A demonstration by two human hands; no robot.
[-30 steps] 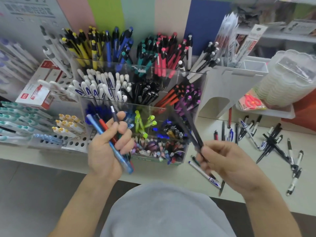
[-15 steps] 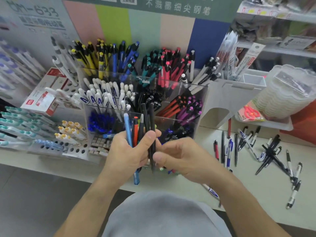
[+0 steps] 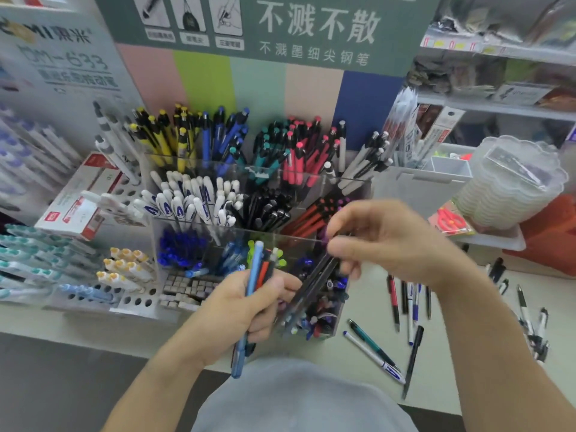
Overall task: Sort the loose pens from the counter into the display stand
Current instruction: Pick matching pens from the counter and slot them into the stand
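Clear tiered display stand [image 3: 311, 182] stands far-centre on the counter [image 3: 374, 310], compartments sorted by colour. Your left hand [image 3: 237, 310] is fisted round an upright bundle of pens [image 3: 258, 269]. Your right hand [image 3: 386, 238], nearer the stand's right side, pinches dark pens [image 3: 314, 285], long axis slanting near-left to far-right, black compartment [image 3: 268, 210] just beyond, far-left. Loose pens [image 3: 405, 304] lie near-right.
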